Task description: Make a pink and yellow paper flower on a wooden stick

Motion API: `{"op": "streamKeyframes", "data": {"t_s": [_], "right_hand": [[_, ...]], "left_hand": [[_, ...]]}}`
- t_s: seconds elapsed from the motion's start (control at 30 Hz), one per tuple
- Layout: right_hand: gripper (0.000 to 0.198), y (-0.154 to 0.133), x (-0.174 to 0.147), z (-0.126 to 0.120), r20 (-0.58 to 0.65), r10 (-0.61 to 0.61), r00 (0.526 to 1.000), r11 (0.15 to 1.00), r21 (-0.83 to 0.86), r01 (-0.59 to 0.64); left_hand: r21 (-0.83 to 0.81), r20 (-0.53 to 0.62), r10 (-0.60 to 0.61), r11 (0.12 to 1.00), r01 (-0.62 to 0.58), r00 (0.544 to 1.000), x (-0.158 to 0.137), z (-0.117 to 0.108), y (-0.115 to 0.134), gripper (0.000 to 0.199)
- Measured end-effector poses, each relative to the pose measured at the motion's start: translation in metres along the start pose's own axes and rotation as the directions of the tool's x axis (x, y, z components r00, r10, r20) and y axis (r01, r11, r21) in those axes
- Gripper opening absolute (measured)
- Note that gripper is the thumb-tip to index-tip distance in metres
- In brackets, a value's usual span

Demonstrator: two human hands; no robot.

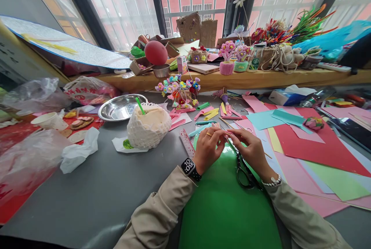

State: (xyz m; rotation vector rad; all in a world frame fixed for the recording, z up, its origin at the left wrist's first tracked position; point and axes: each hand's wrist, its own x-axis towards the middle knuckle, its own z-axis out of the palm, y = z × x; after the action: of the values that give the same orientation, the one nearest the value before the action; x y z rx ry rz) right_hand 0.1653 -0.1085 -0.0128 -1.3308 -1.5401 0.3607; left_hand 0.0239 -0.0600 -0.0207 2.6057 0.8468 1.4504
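My left hand, with a watch at its wrist, pinches a small pink piece with bent fingers. From the other side, my right hand closes thumb and fingers on the same piece; the fingers hide most of it, so I cannot tell its full shape. Both hands are over a glossy green mat. Black-handled scissors lie on it beneath my right hand. A ruler with red marks is left of my left hand. Beyond the fingers are folded pink strips and yellow strips.
A coconut in white foam netting with a green straw stands left, before a metal dish. Colored paper sheets overlap on the right. A bunch of small craft flowers stands behind. Plastic bags crowd the left edge.
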Motion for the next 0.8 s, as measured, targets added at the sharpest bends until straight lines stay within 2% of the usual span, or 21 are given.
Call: {"op": "streamKeyframes", "data": {"t_s": [0.3,0.5,0.67,0.73,0.8], "right_hand": [[0.02,-0.001,0.0,0.0,0.01,-0.004,1.0,1.0,-0.028,0.004],[0.021,-0.002,0.001,-0.002,0.071,-0.048,0.996,0.999,-0.014,0.049],[0.024,-0.005,0.005,-0.009,0.105,-0.07,0.992,0.998,0.007,0.07],[0.021,-0.008,0.006,-0.012,0.08,-0.056,0.995,0.998,0.008,0.055],[0.018,-0.012,0.007,-0.014,0.048,-0.035,0.998,0.999,0.016,0.034]], "left_hand": [[0.029,0.019,0.014,0.999,-0.015,1.0,0.0,0.0,0.0,0.018],[0.029,0.003,0.029,0.999,-0.029,1.0,-0.002,0.0,0.0,0.014],[-0.174,-0.009,-0.027,0.984,0.025,1.0,0.005,-0.008,0.0,0.012],[-0.315,0.019,-0.065,0.947,0.067,0.998,0.011,-0.013,0.002,0.008],[-0.467,0.086,-0.125,0.871,0.15,0.988,0.016,-0.019,0.003,0.006]]}}
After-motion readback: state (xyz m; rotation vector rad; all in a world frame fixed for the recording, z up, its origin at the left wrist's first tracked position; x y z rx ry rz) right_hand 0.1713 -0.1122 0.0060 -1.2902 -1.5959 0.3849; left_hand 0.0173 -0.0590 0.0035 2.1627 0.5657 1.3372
